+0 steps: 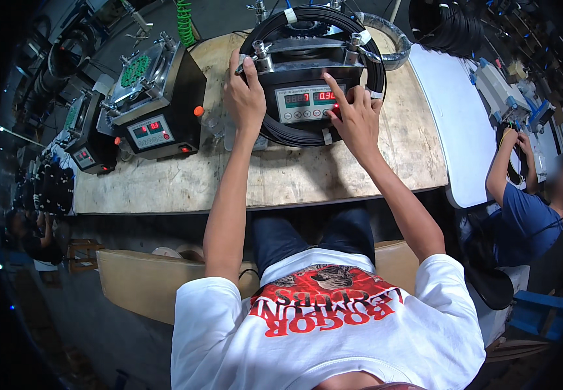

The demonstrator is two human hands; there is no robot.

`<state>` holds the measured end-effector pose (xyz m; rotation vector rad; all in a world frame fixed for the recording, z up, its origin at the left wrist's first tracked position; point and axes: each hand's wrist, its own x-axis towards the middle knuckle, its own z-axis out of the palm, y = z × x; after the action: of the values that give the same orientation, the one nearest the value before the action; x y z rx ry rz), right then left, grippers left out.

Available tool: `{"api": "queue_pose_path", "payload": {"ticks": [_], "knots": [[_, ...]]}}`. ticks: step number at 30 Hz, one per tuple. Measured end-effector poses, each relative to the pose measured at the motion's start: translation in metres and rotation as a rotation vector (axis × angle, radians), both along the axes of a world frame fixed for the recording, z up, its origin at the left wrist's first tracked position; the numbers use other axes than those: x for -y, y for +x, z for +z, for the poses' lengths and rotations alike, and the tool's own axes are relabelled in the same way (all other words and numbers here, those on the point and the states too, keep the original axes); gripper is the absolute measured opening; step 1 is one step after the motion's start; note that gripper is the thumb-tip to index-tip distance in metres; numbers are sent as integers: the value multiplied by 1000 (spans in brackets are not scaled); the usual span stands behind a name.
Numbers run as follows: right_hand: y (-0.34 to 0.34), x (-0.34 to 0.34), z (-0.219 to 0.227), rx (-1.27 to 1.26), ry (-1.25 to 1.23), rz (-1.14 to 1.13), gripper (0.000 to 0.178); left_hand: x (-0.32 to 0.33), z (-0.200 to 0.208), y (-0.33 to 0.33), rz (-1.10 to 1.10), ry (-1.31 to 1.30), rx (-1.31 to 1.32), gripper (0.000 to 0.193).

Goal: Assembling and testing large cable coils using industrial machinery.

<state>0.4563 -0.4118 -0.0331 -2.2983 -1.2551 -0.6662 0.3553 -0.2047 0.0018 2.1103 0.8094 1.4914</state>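
Presently, head view: black machine (311,77) sits on wooden table (392,172), directly ahead of wearer, control panel (294,104) w/ red-lit displays facing wearer. Black cable coil (292,135) loops around machine. L hand (246,94): at machine's L side, next to metal post (264,58); fingers bent, thumb raised; can't tell if it pinches post lever or coil. R hand (357,120): at panel's R side; index finger extended twd machine's upper front, thumb apart, other fingers half-curled; fingertip contact unclear. To L, on same table: 2nd machine (176,110), w/ orange-capped bottle (199,111) btwn it and L hand. To R: white table (447,130), co-worker in blue shirt (528,221), both co-worker's hands (517,138) raised together.
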Motion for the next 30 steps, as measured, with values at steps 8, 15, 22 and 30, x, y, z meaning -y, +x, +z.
{"api": "queue_pose_path", "payload": {"ticks": [8, 15, 22, 30], "knots": [[1, 1, 1, -19, 2, 18, 92, 0, 3, -2, -27, -18, 11, 52], [17, 10, 16, -311, 451, 208, 67, -7, 10, -20, -21, 99, 0, 55], [55, 8, 52, -596, 743, 277, 33, -15, 31, -46, -187, 298, -169, 24], [76, 1, 54, -533, 691, 300, 22, -30, 41, -47, -378, 508, -297, 9]]}}
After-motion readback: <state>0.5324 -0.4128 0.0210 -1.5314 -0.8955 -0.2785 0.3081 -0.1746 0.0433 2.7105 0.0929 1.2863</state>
